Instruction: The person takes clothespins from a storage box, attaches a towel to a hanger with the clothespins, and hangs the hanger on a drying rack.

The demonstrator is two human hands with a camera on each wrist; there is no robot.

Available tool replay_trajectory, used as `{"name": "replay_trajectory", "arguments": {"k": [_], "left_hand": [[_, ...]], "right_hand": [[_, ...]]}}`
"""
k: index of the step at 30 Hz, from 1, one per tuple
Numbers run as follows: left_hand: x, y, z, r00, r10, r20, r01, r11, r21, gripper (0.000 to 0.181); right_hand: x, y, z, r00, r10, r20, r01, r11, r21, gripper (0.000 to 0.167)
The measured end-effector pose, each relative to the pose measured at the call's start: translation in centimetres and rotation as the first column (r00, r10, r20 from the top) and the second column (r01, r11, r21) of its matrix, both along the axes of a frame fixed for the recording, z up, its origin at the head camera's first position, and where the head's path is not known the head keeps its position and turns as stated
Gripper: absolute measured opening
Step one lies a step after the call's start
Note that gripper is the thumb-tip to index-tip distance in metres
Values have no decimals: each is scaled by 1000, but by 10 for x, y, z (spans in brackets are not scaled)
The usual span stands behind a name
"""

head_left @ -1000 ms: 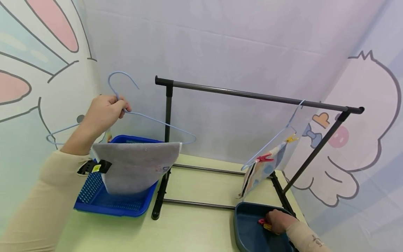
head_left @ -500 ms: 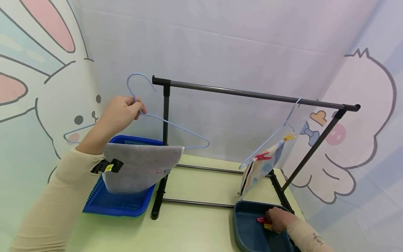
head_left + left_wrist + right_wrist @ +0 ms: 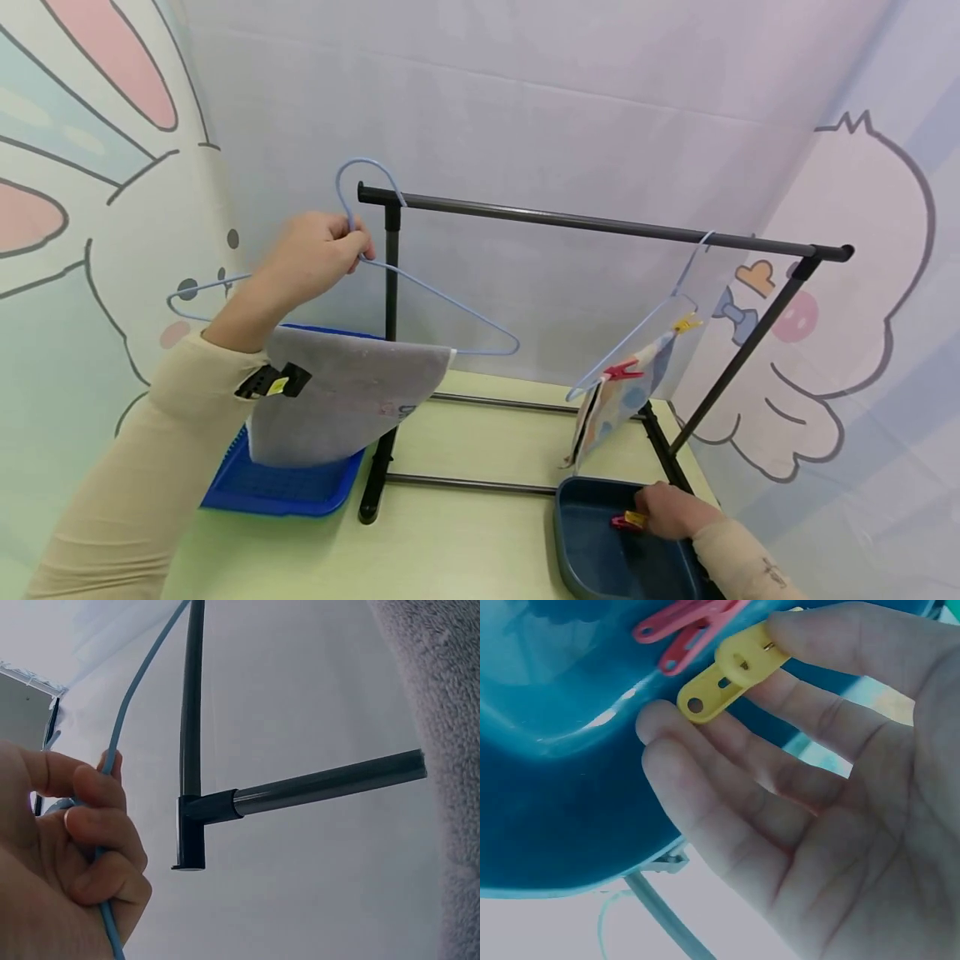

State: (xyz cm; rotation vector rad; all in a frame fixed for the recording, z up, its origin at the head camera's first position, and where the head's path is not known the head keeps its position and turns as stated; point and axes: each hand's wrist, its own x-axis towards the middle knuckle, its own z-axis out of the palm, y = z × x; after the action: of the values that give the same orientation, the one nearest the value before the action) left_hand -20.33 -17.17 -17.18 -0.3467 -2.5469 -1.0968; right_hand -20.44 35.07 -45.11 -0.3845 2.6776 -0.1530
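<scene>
My left hand [image 3: 315, 254] grips the neck of a blue hanger [image 3: 442, 293]; its hook stands at the left end of the rack's top bar [image 3: 540, 216]. A grey towel [image 3: 352, 400] hangs folded from this hanger. My right hand [image 3: 671, 510], over the dark blue tray [image 3: 592, 550], pinches a yellow clip [image 3: 742, 664] between thumb and finger. A red clip [image 3: 694, 628] lies in the tray beside it.
A second hanger [image 3: 626, 337] on the bar's right part carries a patterned cloth [image 3: 618, 408] with a red clip and a yellow clip. Behind the grey towel sits a blue basket [image 3: 281, 500]. Printed curtains stand around the table.
My left hand has moved right and slightly up with the hanger and towel, bringing the hook to the bar's end. My right hand has lifted the yellow clip a little.
</scene>
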Motion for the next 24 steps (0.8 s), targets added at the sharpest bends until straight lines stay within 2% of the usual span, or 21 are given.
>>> {"name": "replay_trajectory", "arguments": {"k": [5,9,13,19,24], "left_hand": [[-1,9,5,1000,-18,-4,18,1000,-1,32],[-1,15,10,1000,-31,1,31,999,-7,29],[-2,20,15,999,-41,5,41,999,-13,29],[-3,26,20,999,-50,0,50,999,-4,28],[-3,29,22,999,-48,1,48,999,-1,29]], "right_hand": [[0,-1,4,993,111,-28,-113,988,-104,13],[-1,-6,8,982,185,-41,-189,971,-146,10],[-1,-14,12,977,204,-63,-212,962,-172,9],[2,-27,20,978,186,-98,-202,960,-196,2],[3,-33,30,962,229,-149,-258,940,-224,5]]}}
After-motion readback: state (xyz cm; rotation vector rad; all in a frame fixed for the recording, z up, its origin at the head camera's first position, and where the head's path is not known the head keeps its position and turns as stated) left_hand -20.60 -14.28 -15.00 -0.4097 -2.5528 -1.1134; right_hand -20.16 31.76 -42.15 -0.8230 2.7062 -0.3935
